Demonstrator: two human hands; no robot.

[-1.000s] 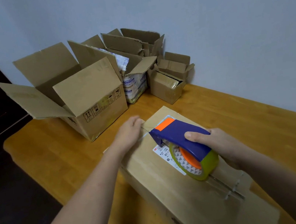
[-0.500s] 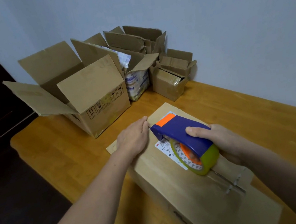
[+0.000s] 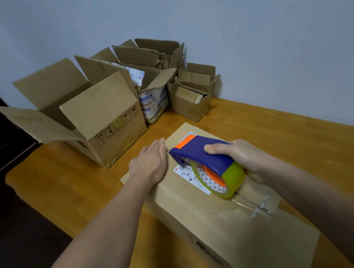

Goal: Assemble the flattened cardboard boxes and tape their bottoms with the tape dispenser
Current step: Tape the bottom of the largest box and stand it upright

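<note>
Taping underway, head view: right hand (image 3: 248,160) grips tape dispenser (image 3: 208,163) on upturned cardboard box (image 3: 207,212) on wooden table (image 3: 63,186); left hand (image 3: 150,161) flat, fingers straight, steadying. Box likely light, flexes; press beside seam.

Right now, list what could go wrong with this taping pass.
1. The left hand, flat on the brown cardboard box, lies right beside the front edge of the blue-and-orange tape dispenser gripped by the right hand; the cutter may nick its fingers.
2. The clear tape strip behind the roll looks bunched at its near end, so the seam may seal poorly.
</note>
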